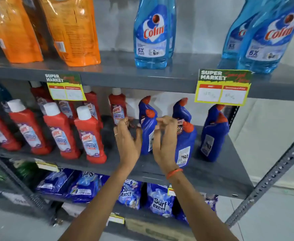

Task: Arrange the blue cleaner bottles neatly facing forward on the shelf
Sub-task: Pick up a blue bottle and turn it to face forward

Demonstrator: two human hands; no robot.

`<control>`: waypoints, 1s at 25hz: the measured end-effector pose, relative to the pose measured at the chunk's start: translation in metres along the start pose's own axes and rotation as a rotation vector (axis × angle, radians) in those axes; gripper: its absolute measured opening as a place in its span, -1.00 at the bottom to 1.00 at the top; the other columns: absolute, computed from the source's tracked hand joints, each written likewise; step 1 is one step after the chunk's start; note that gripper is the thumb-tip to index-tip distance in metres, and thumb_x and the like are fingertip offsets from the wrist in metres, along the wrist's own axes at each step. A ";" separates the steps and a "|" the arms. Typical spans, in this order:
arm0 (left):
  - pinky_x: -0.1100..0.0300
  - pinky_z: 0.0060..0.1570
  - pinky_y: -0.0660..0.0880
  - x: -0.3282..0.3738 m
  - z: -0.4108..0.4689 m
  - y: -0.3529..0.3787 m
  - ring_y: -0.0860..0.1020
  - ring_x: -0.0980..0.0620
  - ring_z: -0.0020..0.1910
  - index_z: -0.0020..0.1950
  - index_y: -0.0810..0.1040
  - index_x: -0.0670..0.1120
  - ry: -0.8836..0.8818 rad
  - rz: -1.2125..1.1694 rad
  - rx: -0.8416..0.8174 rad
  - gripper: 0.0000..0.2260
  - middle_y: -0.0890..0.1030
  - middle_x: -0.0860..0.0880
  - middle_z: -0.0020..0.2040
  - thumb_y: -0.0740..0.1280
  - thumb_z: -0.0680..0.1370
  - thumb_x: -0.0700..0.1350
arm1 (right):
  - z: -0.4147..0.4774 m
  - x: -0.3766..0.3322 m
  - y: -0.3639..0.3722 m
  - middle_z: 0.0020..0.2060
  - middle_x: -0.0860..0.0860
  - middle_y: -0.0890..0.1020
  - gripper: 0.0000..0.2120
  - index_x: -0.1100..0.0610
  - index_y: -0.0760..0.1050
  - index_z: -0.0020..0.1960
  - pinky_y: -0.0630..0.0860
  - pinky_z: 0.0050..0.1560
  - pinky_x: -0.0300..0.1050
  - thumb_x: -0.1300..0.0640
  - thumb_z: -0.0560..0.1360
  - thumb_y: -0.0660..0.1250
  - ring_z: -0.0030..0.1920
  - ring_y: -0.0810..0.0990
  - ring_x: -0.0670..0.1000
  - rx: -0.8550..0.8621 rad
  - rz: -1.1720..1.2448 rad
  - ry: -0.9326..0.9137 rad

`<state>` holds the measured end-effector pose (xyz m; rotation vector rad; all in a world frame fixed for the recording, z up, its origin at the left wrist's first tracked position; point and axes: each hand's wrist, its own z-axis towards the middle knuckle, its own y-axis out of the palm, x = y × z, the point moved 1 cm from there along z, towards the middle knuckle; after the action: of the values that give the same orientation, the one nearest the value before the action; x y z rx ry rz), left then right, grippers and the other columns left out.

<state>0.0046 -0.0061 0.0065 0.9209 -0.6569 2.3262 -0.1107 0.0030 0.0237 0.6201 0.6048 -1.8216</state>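
Note:
Several dark blue cleaner bottles with orange-red caps stand on the right half of the grey middle shelf (215, 173). My left hand (128, 141) and my right hand (163, 143) flank one blue bottle (147, 131), palms turned toward it and fingers loosely curled and apart. Neither hand wraps around it. A second blue bottle (186, 146) stands just right of my right hand, and a third blue bottle (213, 136) stands further right. More blue bottles stand behind them. Their white back labels are turned to the side.
Red cleaner bottles (88, 136) with white caps fill the left of the same shelf. Light blue glass-cleaner bottles (151, 33) and orange pouches (73, 28) stand on the shelf above, where price tags (222, 87) hang down. Blue detergent packs (158, 200) lie below.

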 end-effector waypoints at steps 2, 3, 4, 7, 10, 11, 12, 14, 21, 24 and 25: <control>-0.12 0.04 0.47 -0.029 0.012 0.011 0.50 -0.21 0.00 0.12 0.39 -0.23 -0.147 -0.047 -0.100 -0.64 0.56 -0.26 0.01 0.30 0.46 0.00 | -0.010 0.031 0.032 0.13 0.19 0.46 -0.69 0.22 0.38 0.20 0.39 0.22 -0.03 0.18 0.49 0.15 0.14 0.44 0.05 -0.130 -0.135 0.152; -0.10 0.07 0.48 -0.043 0.017 0.019 0.52 -0.22 0.03 0.15 0.39 -0.25 -0.193 -0.047 -0.152 -0.60 0.57 -0.27 0.05 0.34 0.46 -0.01 | -0.018 0.054 0.044 0.21 0.22 0.42 -0.62 0.22 0.33 0.28 0.34 0.30 -0.03 0.16 0.48 0.15 0.22 0.41 0.11 -0.192 -0.177 0.250; -0.04 0.09 0.48 -0.053 0.022 0.025 0.53 -0.20 0.07 0.19 0.40 -0.25 -0.248 -0.044 -0.226 -0.56 0.57 -0.27 0.09 0.39 0.45 -0.01 | -0.026 0.068 0.056 0.28 0.26 0.38 -0.56 0.24 0.28 0.34 0.29 0.35 -0.01 0.19 0.48 0.17 0.30 0.37 0.18 -0.237 -0.194 0.398; 0.18 -0.01 0.41 -0.074 0.036 0.046 0.55 -0.07 0.05 0.18 0.42 -0.21 -0.316 -0.076 -0.456 -0.56 0.60 -0.17 0.11 0.44 0.42 -0.02 | -0.033 0.113 0.075 0.38 0.33 0.32 -0.50 0.31 0.14 0.43 0.26 0.40 0.12 0.26 0.53 0.18 0.38 0.30 0.31 -0.340 -0.256 0.651; 0.29 -0.12 0.37 -0.083 0.044 0.062 0.59 -0.14 0.06 0.16 0.47 -0.19 -0.314 -0.116 -0.603 -0.61 0.63 -0.19 0.10 0.44 0.42 -0.05 | -0.035 0.127 0.083 0.46 0.29 0.24 -0.49 0.30 0.07 0.46 0.16 0.48 0.11 0.27 0.56 0.14 0.45 0.22 0.27 -0.424 -0.295 0.643; 0.34 -0.17 0.34 -0.085 0.046 0.066 0.59 -0.16 0.06 0.18 0.48 -0.19 -0.286 -0.112 -0.620 -0.59 0.63 -0.19 0.11 0.45 0.41 -0.07 | -0.036 0.132 0.084 0.46 0.27 0.23 -0.49 0.29 0.07 0.46 0.15 0.49 0.09 0.28 0.55 0.14 0.46 0.21 0.24 -0.415 -0.284 0.651; 0.36 -0.20 0.32 -0.085 0.047 0.068 0.58 -0.16 0.06 0.19 0.48 -0.19 -0.259 -0.089 -0.627 -0.58 0.63 -0.19 0.11 0.46 0.40 -0.08 | -0.036 0.131 0.084 0.46 0.25 0.24 -0.48 0.27 0.08 0.46 0.16 0.49 0.08 0.27 0.55 0.15 0.46 0.22 0.22 -0.408 -0.273 0.675; 0.30 -0.15 0.36 -0.087 0.048 0.070 0.59 -0.15 0.03 0.17 0.50 -0.18 -0.232 -0.068 -0.622 -0.58 0.64 -0.18 0.09 0.48 0.37 -0.09 | -0.038 0.139 0.085 0.43 0.21 0.32 -0.43 0.17 0.09 0.47 0.25 0.45 0.13 0.14 0.51 0.17 0.42 0.32 0.21 -0.400 -0.230 0.731; 0.11 0.09 0.57 -0.099 0.074 0.054 0.60 -0.05 0.10 0.23 0.47 -0.14 -0.465 -0.509 -0.789 -0.60 0.61 -0.15 0.16 0.44 0.42 -0.23 | -0.036 0.153 0.073 0.20 0.14 0.57 -0.48 0.15 0.26 0.34 0.60 -0.02 -0.25 0.28 0.45 0.38 0.08 0.59 0.03 -0.372 0.248 0.952; 0.20 0.06 0.56 -0.095 0.078 0.049 0.59 0.07 0.10 0.33 0.39 -0.06 -0.501 -0.597 -0.824 -0.55 0.57 -0.08 0.22 0.40 0.46 -0.16 | -0.035 0.150 0.076 0.10 0.15 0.61 -0.53 0.13 0.34 0.20 0.65 -0.13 -0.19 0.34 0.37 0.44 0.03 0.62 0.12 -0.277 0.409 0.964; 0.17 0.07 0.55 -0.090 0.075 0.051 0.59 0.07 0.11 0.34 0.36 -0.04 -0.506 -0.598 -0.811 -0.53 0.56 -0.07 0.25 0.40 0.46 -0.12 | -0.033 0.149 0.079 0.07 0.17 0.61 -0.54 0.14 0.35 0.14 0.65 -0.16 -0.18 0.36 0.34 0.46 -0.01 0.62 0.11 -0.217 0.384 0.948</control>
<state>0.0623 -0.1169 -0.0224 1.0906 -1.2018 1.1302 -0.0762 -0.1004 -0.1091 1.3525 1.1841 -1.0094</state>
